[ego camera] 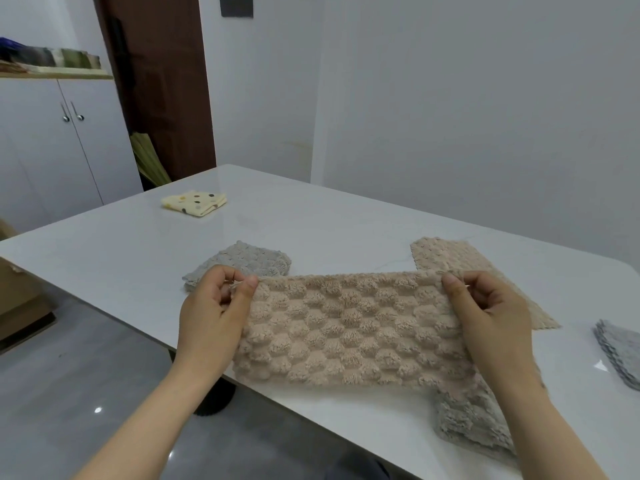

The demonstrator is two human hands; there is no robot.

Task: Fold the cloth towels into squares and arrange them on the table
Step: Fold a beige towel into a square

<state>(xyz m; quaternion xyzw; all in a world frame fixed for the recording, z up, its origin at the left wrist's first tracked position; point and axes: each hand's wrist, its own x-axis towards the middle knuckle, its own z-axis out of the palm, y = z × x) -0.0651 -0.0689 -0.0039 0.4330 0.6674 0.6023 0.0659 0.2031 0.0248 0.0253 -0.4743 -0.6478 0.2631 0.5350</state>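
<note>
I see my left hand and right hand pinching the beige bobble towel's top corners, stretched above the table.

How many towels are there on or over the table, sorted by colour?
Beige: 2, the held beige towel and the flat beige towel.
Grey: 3, the folded grey towel, the near-edge grey towel and the right-edge grey towel, which is partly cut off.
Cream with dots: 1, the dotted towel.
Total: 6
</note>
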